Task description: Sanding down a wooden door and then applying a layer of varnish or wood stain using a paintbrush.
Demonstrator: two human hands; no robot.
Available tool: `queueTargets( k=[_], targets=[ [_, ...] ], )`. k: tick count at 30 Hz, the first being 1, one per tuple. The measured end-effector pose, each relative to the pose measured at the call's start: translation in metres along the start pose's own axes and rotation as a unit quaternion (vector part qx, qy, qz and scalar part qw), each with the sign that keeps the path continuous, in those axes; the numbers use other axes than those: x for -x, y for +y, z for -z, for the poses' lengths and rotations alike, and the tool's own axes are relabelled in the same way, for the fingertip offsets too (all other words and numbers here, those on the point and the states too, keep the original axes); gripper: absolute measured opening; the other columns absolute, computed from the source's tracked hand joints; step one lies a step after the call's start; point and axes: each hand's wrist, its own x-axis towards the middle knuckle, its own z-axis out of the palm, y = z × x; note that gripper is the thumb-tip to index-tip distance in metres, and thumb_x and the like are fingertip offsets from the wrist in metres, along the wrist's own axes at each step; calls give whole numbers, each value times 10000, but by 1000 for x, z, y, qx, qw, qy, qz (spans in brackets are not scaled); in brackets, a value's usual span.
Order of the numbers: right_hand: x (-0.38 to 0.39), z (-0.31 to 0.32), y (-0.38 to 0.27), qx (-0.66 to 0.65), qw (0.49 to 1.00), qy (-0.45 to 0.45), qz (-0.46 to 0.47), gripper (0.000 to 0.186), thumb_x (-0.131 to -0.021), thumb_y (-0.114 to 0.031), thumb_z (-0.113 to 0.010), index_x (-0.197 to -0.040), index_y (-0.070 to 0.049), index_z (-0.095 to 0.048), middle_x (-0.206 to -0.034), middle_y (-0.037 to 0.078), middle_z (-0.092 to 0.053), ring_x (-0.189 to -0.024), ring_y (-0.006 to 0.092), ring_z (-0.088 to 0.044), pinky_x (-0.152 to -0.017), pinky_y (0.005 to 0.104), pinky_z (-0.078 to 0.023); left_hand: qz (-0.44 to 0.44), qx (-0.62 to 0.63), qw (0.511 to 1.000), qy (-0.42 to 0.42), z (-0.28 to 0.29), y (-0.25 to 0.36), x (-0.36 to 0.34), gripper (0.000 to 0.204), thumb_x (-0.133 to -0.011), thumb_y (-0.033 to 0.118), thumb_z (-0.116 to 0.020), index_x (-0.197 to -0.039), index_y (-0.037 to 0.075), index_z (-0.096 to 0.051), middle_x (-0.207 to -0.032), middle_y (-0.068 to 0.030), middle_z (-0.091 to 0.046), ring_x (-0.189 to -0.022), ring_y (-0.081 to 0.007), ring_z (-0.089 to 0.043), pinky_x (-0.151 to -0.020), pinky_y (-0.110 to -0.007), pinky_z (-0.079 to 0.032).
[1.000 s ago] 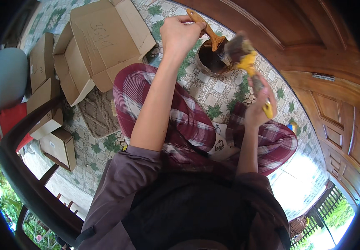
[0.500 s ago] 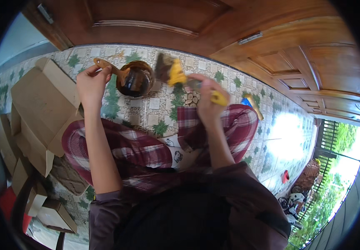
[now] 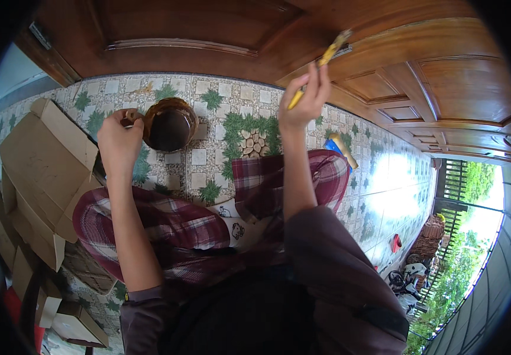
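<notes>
My right hand (image 3: 306, 103) is raised in front of the brown wooden door (image 3: 350, 18), its fingers closed round a yellow-handled paintbrush (image 3: 330, 53). The brush points up and away, seen nearly edge-on, beside a metal hinge. Whether its tip touches the wood I cannot tell. My left hand (image 3: 119, 142) is closed at the left side of a round pot (image 3: 171, 125) on the floor. Dark brown liquid fills the pot's inside, and brown drips coat its rim. Between the left fingers shows the end of a brown wooden handle (image 3: 128, 121); the rest of it is hidden.
Opened cardboard boxes (image 3: 42, 157) lie at my left. My crossed legs in plaid trousers (image 3: 167, 219) are close below the pot. Near my right knee lies a blue and tan object (image 3: 341, 149). A wicker basket (image 3: 427, 236) and a fence stand far right.
My right hand has lifted the paintbrush from beside the pot up and right to the door. My left hand has lowered, and the wooden handle no longer lies across the pot's rim.
</notes>
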Motion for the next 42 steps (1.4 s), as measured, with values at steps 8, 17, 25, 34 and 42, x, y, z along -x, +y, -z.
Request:
queueTargets(
  k=[8,17,25,34,42],
  targets=[
    [95,7,18,-212,921,-201,-260,213,-880,-50,-599,-1068,39,-642,-1081,212,-630,-862,284,-676,-771,352,-545,-9,-31,999,-11,-5,10,2,252,-786,161,-643,-986,17,-696,-909,-193,-700,-875,-347,-677,-791,-385,-512],
    [-37,52,17,-98,995,-6,-21,259,-931,-29,-524,-1148,90,-601,-1157,218,-631,-1029,291,-652,-846,342,-559,-31,-67,997,-18,1,-8,2,293,-792,155,-632,-1042,11,-682,-936,-208,-687,-924,-364,-659,-817,-403,-510],
    [98,14,5,-154,964,-205,-64,353,-852,-25,-581,-1191,72,-580,-1214,238,-600,-1107,346,-612,-875,380,-541,-90,-57,994,-35,-9,-1,-3,297,-794,136,-627,-1054,-1,-673,-949,-212,-685,-938,-359,-658,-822,-397,-507],
    [38,37,40,-205,959,-138,-137,277,-844,-21,-640,-1115,35,-633,-1179,204,-630,-1001,299,-668,-823,356,-564,-100,-84,991,-42,-2,-9,0,308,-800,243,-686,-1017,25,-690,-920,-182,-697,-929,-360,-657,-819,-406,-505],
    [109,0,14,-79,976,-80,-186,258,-868,8,-580,-1122,37,-610,-1198,248,-606,-958,342,-672,-765,343,-558,-153,-39,987,-14,-7,10,6,254,-845,229,-692,-987,20,-724,-799,-147,-694,-716,-223,-684,-695,-315,-515]
  ],
)
